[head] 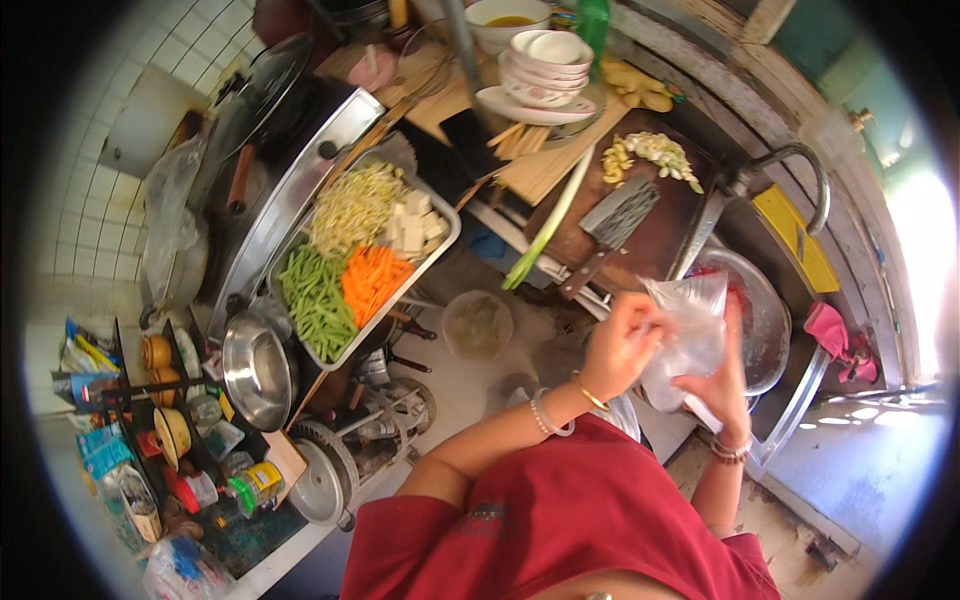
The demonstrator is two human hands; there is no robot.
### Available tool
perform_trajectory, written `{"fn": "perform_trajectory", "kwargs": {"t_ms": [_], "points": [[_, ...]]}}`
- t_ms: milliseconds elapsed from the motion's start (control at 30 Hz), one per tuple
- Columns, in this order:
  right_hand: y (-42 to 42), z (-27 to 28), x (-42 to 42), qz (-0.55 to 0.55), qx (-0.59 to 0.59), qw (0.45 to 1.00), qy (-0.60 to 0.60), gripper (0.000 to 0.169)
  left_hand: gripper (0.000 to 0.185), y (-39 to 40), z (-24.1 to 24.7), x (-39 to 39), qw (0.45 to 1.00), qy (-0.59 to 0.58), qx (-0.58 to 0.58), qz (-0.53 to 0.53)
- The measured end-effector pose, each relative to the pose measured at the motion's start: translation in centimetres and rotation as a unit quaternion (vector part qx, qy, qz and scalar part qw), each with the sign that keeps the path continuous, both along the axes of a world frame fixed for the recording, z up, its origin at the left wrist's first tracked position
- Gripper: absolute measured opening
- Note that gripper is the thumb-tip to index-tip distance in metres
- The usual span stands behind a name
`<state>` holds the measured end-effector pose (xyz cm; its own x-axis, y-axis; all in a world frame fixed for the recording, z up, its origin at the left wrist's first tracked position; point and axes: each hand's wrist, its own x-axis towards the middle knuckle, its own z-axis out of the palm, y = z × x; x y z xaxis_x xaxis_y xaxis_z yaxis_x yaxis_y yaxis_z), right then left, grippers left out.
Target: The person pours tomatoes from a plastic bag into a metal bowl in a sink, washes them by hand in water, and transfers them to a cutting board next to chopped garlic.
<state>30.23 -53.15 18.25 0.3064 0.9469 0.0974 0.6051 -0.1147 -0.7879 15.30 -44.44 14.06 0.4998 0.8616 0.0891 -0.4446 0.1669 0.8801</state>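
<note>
Between my two hands is a clear plastic bag (686, 341), partly blurred. My left hand (626, 345) pinches its left side with bent fingers. My right hand (724, 382) supports its right side, thumb across the front. Behind the bag, a metal basin (765, 322) with something red inside sits in the sink. A cleaver (619, 214) lies on the brown cutting board (660, 247), near a long green onion (555, 217), chopped pale pieces (660, 154) and yellowish pieces (615, 161). To the left, a metal tray (450, 232) holds bean sprouts, tofu, carrot strips and cut green beans.
A faucet (787, 150) arches over the sink beside a yellow grater (799, 232). Stacked bowls (546, 71) stand at the back. A steel bowl (257, 371) and crowded jars are at the left. A bin (477, 324) stands on the floor below the counter.
</note>
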Motion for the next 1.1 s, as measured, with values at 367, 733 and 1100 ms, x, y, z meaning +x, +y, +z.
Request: {"fn": "perform_trajectory", "kwargs": {"t_ms": [367, 733, 1100], "points": [[3.6, -12.6, -16.5, 0.049, -0.133, 0.879, 0.455, 0.026, 0.055, -4.5, -8.9, -25.6, 0.838, 0.460, 0.140, 0.258], [-1.4, -13.6, -28.6, 0.225, -0.079, 0.969, 0.070, 0.042, 0.018, -7.6, -25.0, -32.0, 0.898, 0.332, -0.269, 0.104], [-10.8, -11.7, -15.1, -0.002, -0.210, 0.978, 0.012, 0.034, 0.056, 4.9, -37.9, -34.6, 0.682, 0.730, 0.022, 0.041]]}}
